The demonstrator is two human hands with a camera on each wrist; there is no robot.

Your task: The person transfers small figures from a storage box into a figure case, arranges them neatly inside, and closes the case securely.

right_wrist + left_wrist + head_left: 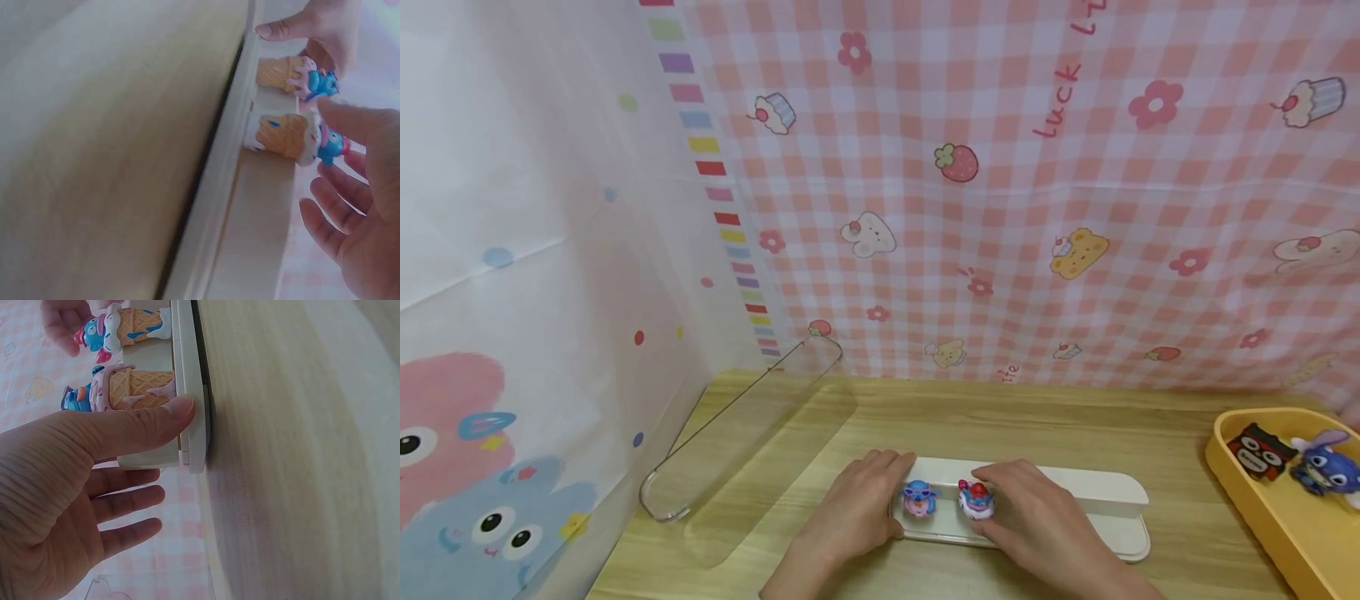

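Note:
A long white display base [1112, 533] with a raised back step lies on the wooden table. Two ice-cream-cone figurines stand on its left part. The left figurine [147, 384] has a blue character wearing sunglasses above pink icing. The other figurine [281, 134] has white icing and a blue character with a red top. My left hand [861, 508] holds the base's left end, its thumb on the front edge and its fingers toward the back. My right hand [1037, 517] is spread around the second figurine, thumb in front and fingers behind, close to its top.
A clear plastic cover [752, 433] leans at the left against the white cloth wall. At the right, a yellow tray [1262, 508] carries a dark red-and-black figure [1260, 452] and a blue figurine [1326, 467]. A pink checked cloth [910, 275] hangs behind the table.

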